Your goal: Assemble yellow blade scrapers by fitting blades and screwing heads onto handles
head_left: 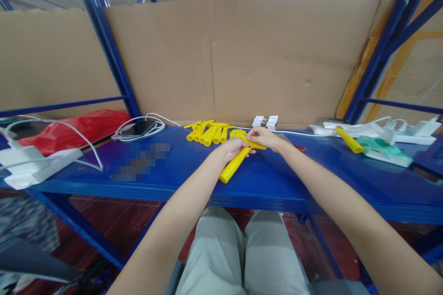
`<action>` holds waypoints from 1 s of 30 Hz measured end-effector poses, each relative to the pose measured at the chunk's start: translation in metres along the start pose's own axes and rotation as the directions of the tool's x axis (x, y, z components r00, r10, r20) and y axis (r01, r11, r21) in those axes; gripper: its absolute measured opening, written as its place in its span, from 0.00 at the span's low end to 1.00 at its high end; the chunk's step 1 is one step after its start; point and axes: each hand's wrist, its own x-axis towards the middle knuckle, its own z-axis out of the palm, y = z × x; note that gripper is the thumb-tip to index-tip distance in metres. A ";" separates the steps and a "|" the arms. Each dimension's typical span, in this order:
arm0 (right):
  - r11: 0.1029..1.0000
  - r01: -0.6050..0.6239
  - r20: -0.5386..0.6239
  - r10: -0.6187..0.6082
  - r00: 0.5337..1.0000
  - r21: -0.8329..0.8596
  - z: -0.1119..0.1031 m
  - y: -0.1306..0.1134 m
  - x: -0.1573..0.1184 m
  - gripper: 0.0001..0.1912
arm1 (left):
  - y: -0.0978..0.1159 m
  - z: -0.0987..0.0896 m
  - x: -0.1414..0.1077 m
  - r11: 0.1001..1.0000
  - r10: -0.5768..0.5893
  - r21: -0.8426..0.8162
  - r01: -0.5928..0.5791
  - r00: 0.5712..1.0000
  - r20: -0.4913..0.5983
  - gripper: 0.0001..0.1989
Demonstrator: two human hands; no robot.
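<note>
Over the blue tabletop, my left hand (pixel 233 148) is closed around the upper part of a yellow hollow tube (pixel 234 167). The tube's round open end points toward me, and its far end narrows into a flat yellow piece. At that narrow end, my right hand (pixel 263 137) pinches with its fingertips, close to my left fingers. Some of the fingers hide the join. Just beyond my hands lies a row of several similar yellow tubes (pixel 208 135), their round ends facing me and thin tails pointing away.
A blue metal shelf (pixel 194 192) forms the worktop, with cardboard behind. White clips or papers (pixel 265 122) stand at the back. Left are a red bag (pixel 79 130), coiled white cable (pixel 138 130) and a power strip (pixel 41 168). Another yellow tube (pixel 349 140) rests on the right near a green-white packet (pixel 384 151).
</note>
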 end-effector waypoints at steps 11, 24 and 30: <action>0.962 -0.174 0.037 0.170 0.985 0.211 0.001 -0.009 -0.005 0.07 | 0.001 0.003 -0.005 1.000 0.029 -0.013 -0.029 0.999 0.016 0.19; 0.993 -0.116 -0.011 0.116 0.993 0.032 -0.004 -0.004 -0.004 0.03 | 0.002 0.003 -0.008 0.999 0.045 -0.018 -0.045 0.999 0.013 0.19; 0.991 -0.136 0.026 0.135 0.990 0.019 -0.006 -0.008 -0.006 0.04 | 0.001 0.001 -0.004 0.999 0.039 0.004 -0.039 0.999 0.018 0.19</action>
